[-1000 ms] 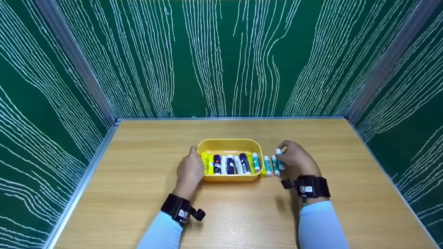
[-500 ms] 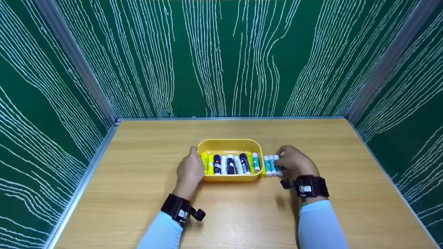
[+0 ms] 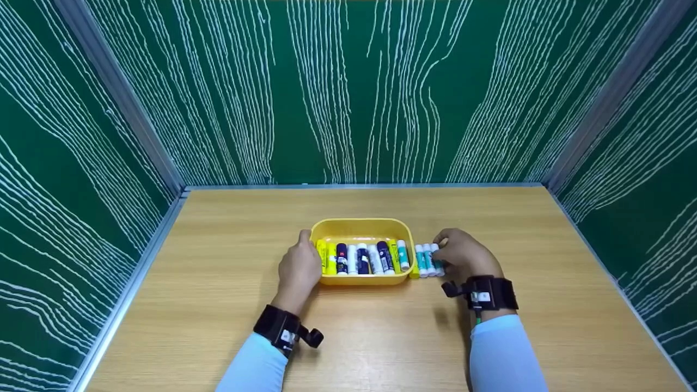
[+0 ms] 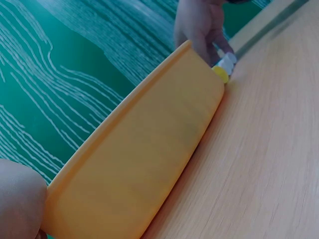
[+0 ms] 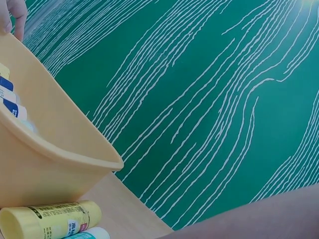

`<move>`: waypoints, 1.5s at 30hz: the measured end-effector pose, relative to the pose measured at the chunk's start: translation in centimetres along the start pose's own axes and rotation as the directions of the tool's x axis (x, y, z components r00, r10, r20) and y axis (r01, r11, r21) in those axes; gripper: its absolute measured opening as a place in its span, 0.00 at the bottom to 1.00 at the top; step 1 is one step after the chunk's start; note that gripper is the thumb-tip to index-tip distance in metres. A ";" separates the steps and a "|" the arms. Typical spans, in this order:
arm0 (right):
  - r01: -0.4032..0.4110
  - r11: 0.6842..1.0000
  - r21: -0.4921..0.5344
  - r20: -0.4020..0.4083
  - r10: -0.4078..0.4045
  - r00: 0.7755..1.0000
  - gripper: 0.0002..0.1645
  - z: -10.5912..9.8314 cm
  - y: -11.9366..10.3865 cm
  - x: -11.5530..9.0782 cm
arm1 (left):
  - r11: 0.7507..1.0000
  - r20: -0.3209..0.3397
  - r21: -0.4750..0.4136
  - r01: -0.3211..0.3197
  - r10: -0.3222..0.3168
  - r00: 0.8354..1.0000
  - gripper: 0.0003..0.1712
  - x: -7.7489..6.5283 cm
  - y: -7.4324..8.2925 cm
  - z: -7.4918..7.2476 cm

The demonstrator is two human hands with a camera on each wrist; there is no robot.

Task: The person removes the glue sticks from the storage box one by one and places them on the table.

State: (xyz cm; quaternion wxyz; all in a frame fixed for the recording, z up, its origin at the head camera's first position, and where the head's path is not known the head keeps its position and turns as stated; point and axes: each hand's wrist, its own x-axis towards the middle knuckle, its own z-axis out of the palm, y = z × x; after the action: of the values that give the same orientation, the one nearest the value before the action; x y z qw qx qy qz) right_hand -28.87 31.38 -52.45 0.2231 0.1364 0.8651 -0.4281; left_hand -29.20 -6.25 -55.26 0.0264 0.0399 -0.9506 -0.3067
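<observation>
A yellow plastic tub (image 3: 364, 280) stands mid-table with a row of glue sticks (image 3: 362, 259) lying in it, some yellow, some navy, some white. My left hand (image 3: 300, 263) grips the tub's left end at the rim. Outside its right end lies a short row of white-and-teal glue sticks (image 3: 426, 260), side by side, with a yellow glue stick (image 5: 55, 219) closest to the tub wall. My right hand (image 3: 467, 253) holds the outermost teal glue stick (image 3: 437, 262) between thumb and fingers, against that row. The hand partly hides this stick.
The wooden tabletop (image 3: 375, 337) reaches back to a green wall (image 3: 468, 98) with wavy white lines. Similar side walls (image 3: 49, 218) flank it, joined by grey metal posts (image 3: 604, 92). Both wrists carry black straps (image 3: 491, 294).
My right hand has lowered the teal glue stick and moved slightly left with it. The loose teal sticks, spaced apart earlier, now lie close together. My left hand and the tub have stayed put.
</observation>
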 end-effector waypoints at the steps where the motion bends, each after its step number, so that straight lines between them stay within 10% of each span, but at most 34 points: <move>1: -0.002 1.000 0.013 0.001 0.002 1.000 0.28 0.0 0.0 0.0 | 1.000 -0.006 0.000 -0.005 0.005 1.000 0.26 0.0 0.0 0.0; 18: -0.051 0.994 0.096 -0.022 0.054 0.998 0.31 0.0 -0.1 0.2 | 1.000 -0.017 -0.008 -0.016 0.016 1.000 0.26 -0.1 0.0 0.0; 45: -0.016 0.998 -0.066 -0.080 0.011 0.997 0.33 -0.9 -0.2 -0.5 | 1.000 0.003 0.005 0.000 -0.001 1.000 0.26 -0.2 0.1 -0.2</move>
State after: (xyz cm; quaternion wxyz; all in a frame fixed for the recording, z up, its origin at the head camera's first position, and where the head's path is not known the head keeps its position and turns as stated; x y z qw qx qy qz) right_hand -28.80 31.94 -51.56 0.1958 0.1518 0.8861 -0.3917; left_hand -29.03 -6.26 -55.03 0.0249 0.0398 -0.9515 -0.3042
